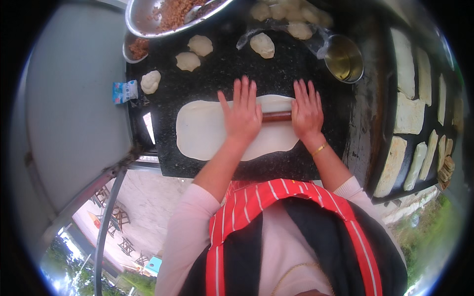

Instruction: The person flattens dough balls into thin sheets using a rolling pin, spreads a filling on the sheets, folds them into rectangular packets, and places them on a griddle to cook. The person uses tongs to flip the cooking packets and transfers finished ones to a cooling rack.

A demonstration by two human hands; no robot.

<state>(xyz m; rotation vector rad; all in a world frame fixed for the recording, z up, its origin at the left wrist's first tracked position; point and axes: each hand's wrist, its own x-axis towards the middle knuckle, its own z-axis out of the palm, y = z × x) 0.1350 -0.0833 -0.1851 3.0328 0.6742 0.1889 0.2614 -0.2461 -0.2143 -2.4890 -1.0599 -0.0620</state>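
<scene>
A wide sheet of flattened dough (200, 129) lies on the black stone worktop (218, 81) in front of me. Across it runs a dark reddish-brown rolling pin (276, 116), visible between my hands. My left hand (242, 114) is laid flat over the pin's left part, its fingers stretched forward and the thumb spread. Over the pin's right end rests my right hand (308, 111), palm down with straight fingers. Neither hand's fingers curl around the pin. Beyond the sheet sit a dough piece (262, 45) and two flatter ones, one of them a dough disc (187, 61).
A steel bowl (142, 27) of reddish-brown crumbly filling stands at the back left, beside a smaller bowl (129, 55). Back right is a metal container of oil (342, 59). Several flatbreads (409, 113) lie on a dark griddle (410, 148) at right. A blue-white packet (124, 92) sits left.
</scene>
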